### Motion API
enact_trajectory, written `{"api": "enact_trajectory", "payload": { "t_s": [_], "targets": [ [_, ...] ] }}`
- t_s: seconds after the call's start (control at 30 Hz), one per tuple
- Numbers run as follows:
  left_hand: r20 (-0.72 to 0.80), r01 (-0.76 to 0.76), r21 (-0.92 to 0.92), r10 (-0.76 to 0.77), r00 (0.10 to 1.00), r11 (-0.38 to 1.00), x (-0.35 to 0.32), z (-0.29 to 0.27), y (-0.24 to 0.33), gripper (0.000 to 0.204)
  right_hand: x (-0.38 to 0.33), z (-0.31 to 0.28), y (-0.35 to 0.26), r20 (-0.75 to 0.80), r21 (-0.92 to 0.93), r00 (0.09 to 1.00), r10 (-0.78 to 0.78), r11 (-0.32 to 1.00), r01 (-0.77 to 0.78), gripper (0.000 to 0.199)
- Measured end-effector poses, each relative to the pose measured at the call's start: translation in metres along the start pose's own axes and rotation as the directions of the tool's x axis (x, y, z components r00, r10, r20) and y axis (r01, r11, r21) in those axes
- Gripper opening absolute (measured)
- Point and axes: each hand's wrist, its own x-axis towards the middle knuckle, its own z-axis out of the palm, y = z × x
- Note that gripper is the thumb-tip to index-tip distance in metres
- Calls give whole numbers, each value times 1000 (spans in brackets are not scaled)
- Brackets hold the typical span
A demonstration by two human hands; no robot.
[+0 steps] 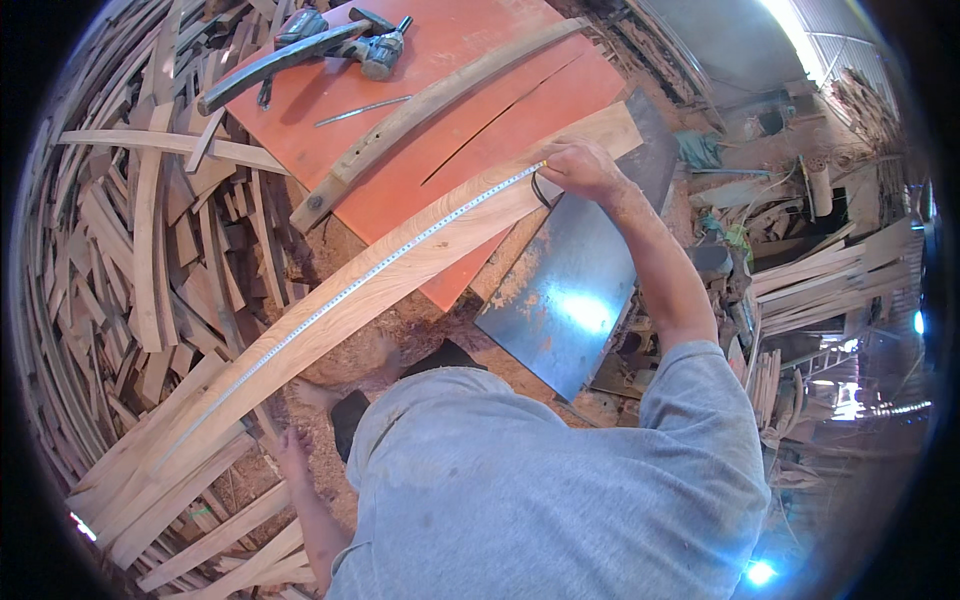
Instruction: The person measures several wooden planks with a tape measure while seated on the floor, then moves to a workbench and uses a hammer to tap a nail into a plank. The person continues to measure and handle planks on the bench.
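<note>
A long, pale wooden board (pixel 430 262) runs diagonally from the lower left up to the orange-red table. Along its face lies an extended tape measure (pixel 385 262), a narrow white blade with markings. My right hand (pixel 580 168) is closed on the tape measure's upper end, over the board near its far right end; a dark loop hangs below the fingers. Low on the left, my left hand (pixel 292 452) is beside the board's near edge, close to a thin wooden strip. Its fingers are too small and partly hidden to show what they grip.
On the orange-red table (pixel 480 80) lie a curved timber (pixel 400 130), power tools (pixel 375 50) and a thin metal rod (pixel 362 110). A shiny metal plate (pixel 560 290) sits right of the board. Heaped wood offcuts (pixel 110 230) fill the left; stacked planks (pixel 830 285) stand right.
</note>
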Motion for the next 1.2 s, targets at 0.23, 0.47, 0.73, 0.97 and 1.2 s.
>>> {"api": "enact_trajectory", "payload": {
  "t_s": [0.23, 0.47, 0.73, 0.97, 1.2],
  "targets": [
    [-71, 253, 159, -245, 967, 954, -38, -11, -72, 30, -3, 2, -3, -96, 35, 994, -51, 998, 54, 19],
    [-108, 346, 28, -342, 934, 938, -61, -26, -107, 31, -4, -3, -3, -47, -2, 994, -94, 996, 94, 15],
    [-83, 129, 61, -123, 989, 990, -74, 26, -44, 31, -4, 5, 3, 27, -182, 983, -181, 966, 183, 19],
    [-115, 143, 111, -130, 985, 983, -74, 27, -35, 34, -8, 2, 2, -47, -31, 992, -119, 993, 118, 19],
    [-111, 269, 73, -260, 959, 960, -80, 3, -69, 31, -7, 12, 5, -165, 81, 985, -41, 995, 55, 19]
  ]
}}
